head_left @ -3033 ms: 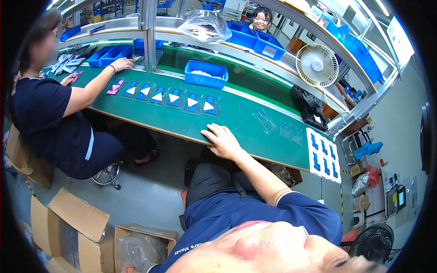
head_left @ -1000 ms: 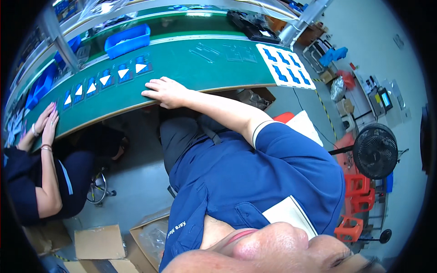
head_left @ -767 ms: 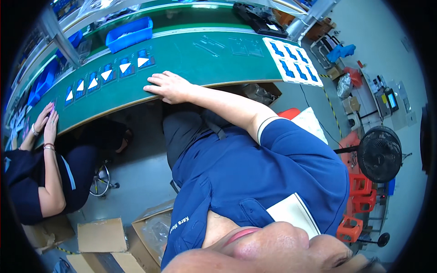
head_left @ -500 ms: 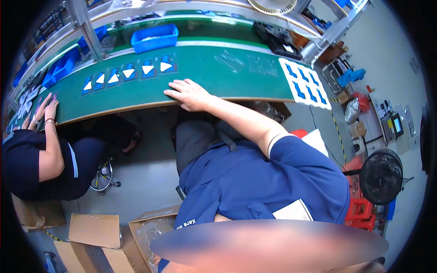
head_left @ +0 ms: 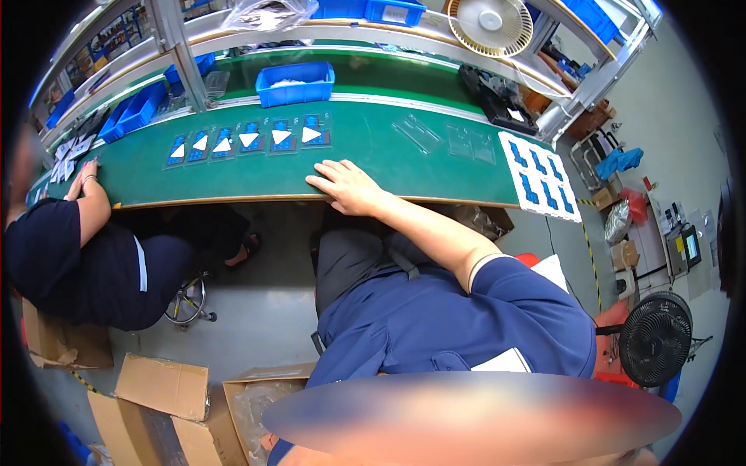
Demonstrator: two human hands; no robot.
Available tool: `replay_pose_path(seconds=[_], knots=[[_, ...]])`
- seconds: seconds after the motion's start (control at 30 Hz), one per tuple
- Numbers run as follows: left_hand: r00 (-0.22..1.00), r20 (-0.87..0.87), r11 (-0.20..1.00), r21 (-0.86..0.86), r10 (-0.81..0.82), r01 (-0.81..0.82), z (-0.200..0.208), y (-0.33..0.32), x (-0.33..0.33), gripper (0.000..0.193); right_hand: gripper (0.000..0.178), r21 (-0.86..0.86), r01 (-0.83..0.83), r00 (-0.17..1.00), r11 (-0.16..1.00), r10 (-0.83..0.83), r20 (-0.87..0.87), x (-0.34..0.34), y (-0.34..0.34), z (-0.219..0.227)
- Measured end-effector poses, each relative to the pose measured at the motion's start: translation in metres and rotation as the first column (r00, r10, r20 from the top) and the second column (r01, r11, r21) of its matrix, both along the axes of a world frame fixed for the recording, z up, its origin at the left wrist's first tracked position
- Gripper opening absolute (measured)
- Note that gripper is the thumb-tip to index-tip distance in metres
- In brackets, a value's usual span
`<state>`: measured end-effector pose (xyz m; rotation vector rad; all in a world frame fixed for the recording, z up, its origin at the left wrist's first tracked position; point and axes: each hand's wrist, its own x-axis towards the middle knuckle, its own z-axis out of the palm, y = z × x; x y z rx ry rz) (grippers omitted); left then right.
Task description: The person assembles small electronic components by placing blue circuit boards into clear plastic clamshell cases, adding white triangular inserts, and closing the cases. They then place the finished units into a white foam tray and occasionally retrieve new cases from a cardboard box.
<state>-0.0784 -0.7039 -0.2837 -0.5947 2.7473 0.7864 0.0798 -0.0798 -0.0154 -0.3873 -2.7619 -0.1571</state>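
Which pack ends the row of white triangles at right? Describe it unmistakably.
On the long green table, find the row of six blue packs, each bearing a white triangle. It's the rightmost pack, set apart as the one nearest the person's right hand.

Below long green tabletop (head_left: 256, 175): navy-shirted person (head_left: 451, 326) partly masked by oval blur (head_left: 470, 415); left hand unresolved. Above: crumpled clear plastic bag (head_left: 268, 14), top cropped.

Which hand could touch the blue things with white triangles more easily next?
Probably the right hand: it lies on the green table, near the blue things with white triangles. The left hand isn't clearly visible.
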Motion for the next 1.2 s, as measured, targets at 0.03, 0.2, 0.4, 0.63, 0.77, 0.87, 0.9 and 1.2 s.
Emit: replay_pose_path(seconds=[0.03,0.2,0.4,0.63,0.77,0.87,0.9,1.2], knots=[[1.000,0.004,1.000,0.000,-0.012,0.012,0.004,-0.001,0.003,0.028,0.073,0.015,0.004,1.000,1.000,-0.004,-0.008,0.001,0.001,-0.004],[0.999,0.023,0.998,0.030,-0.049,0.048,0.032,0.002,0.010,0.027,0.069,-0.058,-0.018,0.999,0.998,0.015,-0.041,0.004,0.002,-0.003],[0.981,0.106,0.980,0.129,-0.165,0.151,0.077,0.031,0.006,0.025,0.063,-0.206,-0.099,0.954,0.974,0.034,-0.299,0.015,0.019,-0.006],[0.894,0.269,0.916,0.288,-0.358,0.280,0.175,0.083,-0.013,0.024,0.056,0.027,0.569,0.807,0.822,-0.552,-0.209,0.108,0.098,0.011],[0.821,0.360,0.878,0.357,-0.444,0.319,0.257,0.097,-0.009,0.023,0.059,-0.120,0.702,0.705,0.702,-0.709,-0.020,0.140,0.130,0.003],[0.729,0.379,0.807,0.425,-0.570,0.410,0.332,0.128,-0.019,0.022,0.056,-0.134,0.754,0.643,0.643,-0.764,-0.045,0.148,0.127,0.004],[0.674,0.354,0.750,0.448,-0.649,0.487,0.355,0.158,-0.036,0.022,0.058,-0.144,0.787,0.598,0.599,-0.799,-0.057,0.163,0.126,0.003],[0.255,-0.575,0.063,0.332,-0.778,0.941,0.350,0.507,0.032,0.018,0.072,-0.784,-0.021,0.710,0.620,-0.543,-0.448,0.116,0.090,0.037]])
